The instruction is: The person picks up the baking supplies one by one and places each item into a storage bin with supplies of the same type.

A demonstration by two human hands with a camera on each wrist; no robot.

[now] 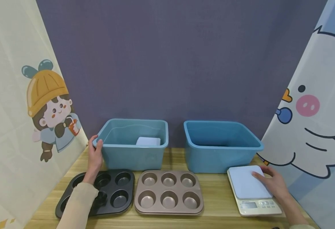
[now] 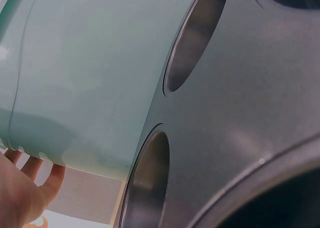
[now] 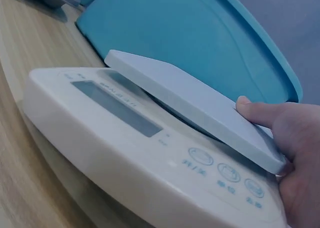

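Note:
At the left corner of the pale blue-green bin [image 1: 133,157], my left hand [image 1: 95,156] grips the rim. Part of a white, flat-topped object [image 1: 148,141] shows inside this bin. My right hand [image 1: 271,182] holds the right edge of a white square plate [image 1: 248,183], thumb on top and the other fingers mostly hidden. The plate lies over a cream kitchen scale [image 1: 260,208], and in the right wrist view the plate [image 3: 190,95] sits tilted above the scale's body. The scale's display [image 3: 117,107] and buttons are uncovered.
A second, bluer bin [image 1: 213,159] stands behind and left of the scale. In front are a black muffin tin [image 1: 118,211], partly under my left forearm, and a bronze muffin tin [image 1: 168,212]. Printed cloths hang at both sides, with a dark curtain [image 1: 167,63] behind.

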